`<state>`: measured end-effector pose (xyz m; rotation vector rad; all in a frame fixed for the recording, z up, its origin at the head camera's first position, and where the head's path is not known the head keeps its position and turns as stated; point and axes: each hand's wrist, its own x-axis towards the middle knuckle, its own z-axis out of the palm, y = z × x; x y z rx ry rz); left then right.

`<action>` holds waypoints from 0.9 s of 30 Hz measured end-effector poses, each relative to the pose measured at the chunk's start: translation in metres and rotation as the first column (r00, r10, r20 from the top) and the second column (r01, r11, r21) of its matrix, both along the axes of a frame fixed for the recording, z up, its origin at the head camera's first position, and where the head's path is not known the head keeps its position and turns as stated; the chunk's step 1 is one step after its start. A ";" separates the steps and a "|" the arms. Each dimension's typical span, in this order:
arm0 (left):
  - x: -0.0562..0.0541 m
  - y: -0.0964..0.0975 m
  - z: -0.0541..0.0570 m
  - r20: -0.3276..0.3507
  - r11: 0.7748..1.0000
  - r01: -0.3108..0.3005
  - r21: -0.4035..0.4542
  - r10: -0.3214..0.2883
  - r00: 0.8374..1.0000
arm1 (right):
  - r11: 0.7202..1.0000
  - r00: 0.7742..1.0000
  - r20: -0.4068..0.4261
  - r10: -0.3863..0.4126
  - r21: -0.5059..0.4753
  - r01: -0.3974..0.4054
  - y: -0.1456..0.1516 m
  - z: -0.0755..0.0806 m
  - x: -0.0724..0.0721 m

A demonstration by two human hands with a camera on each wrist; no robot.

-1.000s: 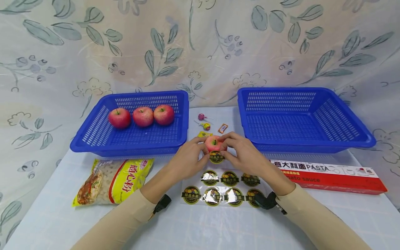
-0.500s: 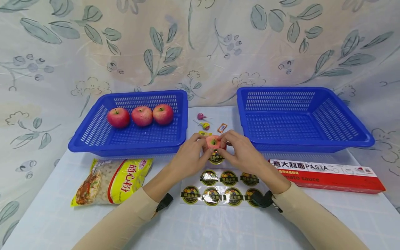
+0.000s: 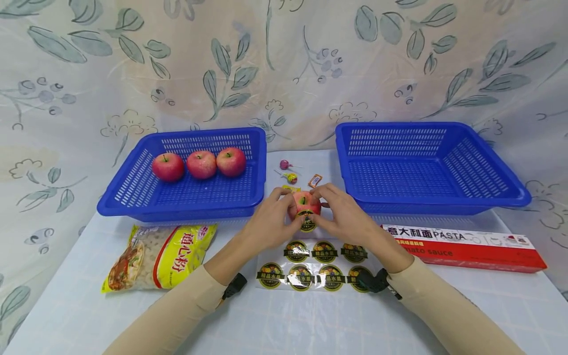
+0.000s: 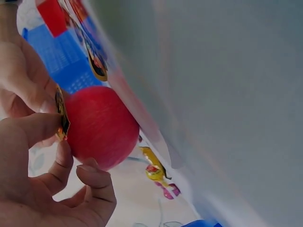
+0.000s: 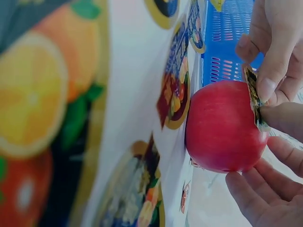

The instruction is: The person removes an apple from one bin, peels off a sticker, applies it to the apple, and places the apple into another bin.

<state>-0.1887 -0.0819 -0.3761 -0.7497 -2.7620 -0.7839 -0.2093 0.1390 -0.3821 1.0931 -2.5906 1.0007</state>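
Observation:
A red apple [image 3: 303,199] stands upright on the table between my two hands. Against its near side is a round black-and-gold fruit sticker [image 3: 307,223], tilted on the skin. My left hand [image 3: 271,217] curls round the apple's left, its thumb on the sticker's edge. From the right, my right hand [image 3: 343,214] holds the apple likewise, thumb on the sticker's other edge. Both wrist views show the thumbs on the sticker [image 4: 61,113] and bent fingers at the apple [image 5: 222,125]. Just nearer lies a sheet of similar stickers [image 3: 288,266].
A blue basket [image 3: 199,209] at left holds 3 apples [image 3: 202,164]. Another blue basket [image 3: 435,201] stands at right. A yellow pasta bag [image 3: 161,256] and a red pasta box [image 3: 470,251] flank the sheet. Behind the apple lie lollipops [image 3: 290,178] and a wrapped candy [image 3: 315,180].
The sticker's upper edge has come up against the apple's near side, and the thumbs have shifted from its top edge to its sides. Both hands stay round the apple.

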 end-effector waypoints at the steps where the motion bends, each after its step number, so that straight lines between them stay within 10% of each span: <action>1: 0.000 0.000 0.000 0.002 1.000 0.008 -0.004 -0.008 1.000 | 1.000 1.000 0.001 0.002 0.012 -0.002 0.000 0.000 0.000; 27: -0.005 -0.004 0.000 -0.051 0.991 0.060 -0.124 -0.066 0.997 | 0.990 0.998 0.055 0.018 0.138 -0.025 0.002 0.002 -0.009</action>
